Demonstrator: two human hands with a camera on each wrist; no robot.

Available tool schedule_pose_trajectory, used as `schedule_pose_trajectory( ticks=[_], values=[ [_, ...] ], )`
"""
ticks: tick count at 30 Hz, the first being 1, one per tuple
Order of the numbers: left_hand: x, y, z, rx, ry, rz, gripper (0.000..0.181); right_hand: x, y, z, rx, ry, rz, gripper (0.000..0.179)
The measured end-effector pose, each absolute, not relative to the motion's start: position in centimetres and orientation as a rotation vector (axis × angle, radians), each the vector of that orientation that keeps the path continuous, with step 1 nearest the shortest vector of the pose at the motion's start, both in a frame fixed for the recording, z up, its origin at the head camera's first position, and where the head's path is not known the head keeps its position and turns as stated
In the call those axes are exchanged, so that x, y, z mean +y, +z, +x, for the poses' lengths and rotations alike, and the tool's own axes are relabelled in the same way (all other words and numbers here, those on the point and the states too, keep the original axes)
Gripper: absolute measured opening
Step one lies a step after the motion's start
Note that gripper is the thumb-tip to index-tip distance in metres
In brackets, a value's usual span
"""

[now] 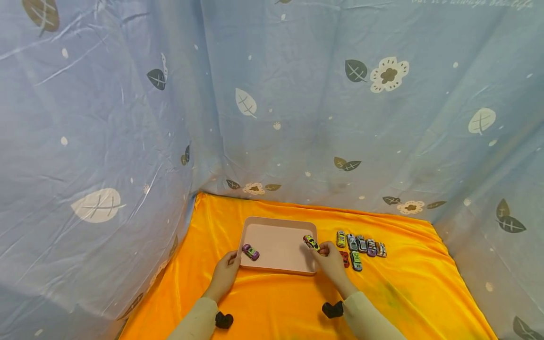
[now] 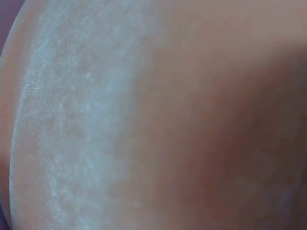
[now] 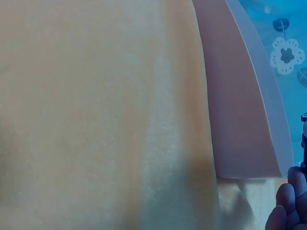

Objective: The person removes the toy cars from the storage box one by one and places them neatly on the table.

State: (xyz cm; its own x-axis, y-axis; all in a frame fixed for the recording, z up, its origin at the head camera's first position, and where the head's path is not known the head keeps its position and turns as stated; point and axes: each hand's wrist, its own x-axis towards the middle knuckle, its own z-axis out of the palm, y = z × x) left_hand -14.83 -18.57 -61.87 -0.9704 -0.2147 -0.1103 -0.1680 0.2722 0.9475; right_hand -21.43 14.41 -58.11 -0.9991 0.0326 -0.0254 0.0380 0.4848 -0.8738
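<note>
A shallow pink tray (image 1: pixel 278 244) lies in front of me with a purple and green toy car (image 1: pixel 250 252) inside, near its left wall. My left hand (image 1: pixel 225 275) grips the tray's left edge close to the near corner. In my right hand (image 1: pixel 333 265) I pinch a yellow, black and red toy car (image 1: pixel 311 242) by its end, over the tray's right side. The left wrist view is filled by blurred skin. In the right wrist view, fingertips (image 3: pixel 286 203) show at the lower right beside the tray wall (image 3: pixel 240 96).
Right of the tray several toy cars stand grouped on the orange cloth (image 1: pixel 280 302), among them a yellow one (image 1: pixel 341 239), a green one (image 1: pixel 356 260) and a red one (image 1: pixel 344 259) partly hidden by my right hand. Patterned blue curtains (image 1: pixel 297 118) enclose the cloth.
</note>
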Motion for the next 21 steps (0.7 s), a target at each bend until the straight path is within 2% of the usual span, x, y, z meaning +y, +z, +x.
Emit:
schedule_pose_trajectory(
  ticks=[21],
  values=[
    [-18.6, -62.3, -15.0, -2.463, -1.821, 0.387, 0.044, 16.8, -59.3, -21.3, 2.759, -1.544, 0.230, 0.041]
  ],
)
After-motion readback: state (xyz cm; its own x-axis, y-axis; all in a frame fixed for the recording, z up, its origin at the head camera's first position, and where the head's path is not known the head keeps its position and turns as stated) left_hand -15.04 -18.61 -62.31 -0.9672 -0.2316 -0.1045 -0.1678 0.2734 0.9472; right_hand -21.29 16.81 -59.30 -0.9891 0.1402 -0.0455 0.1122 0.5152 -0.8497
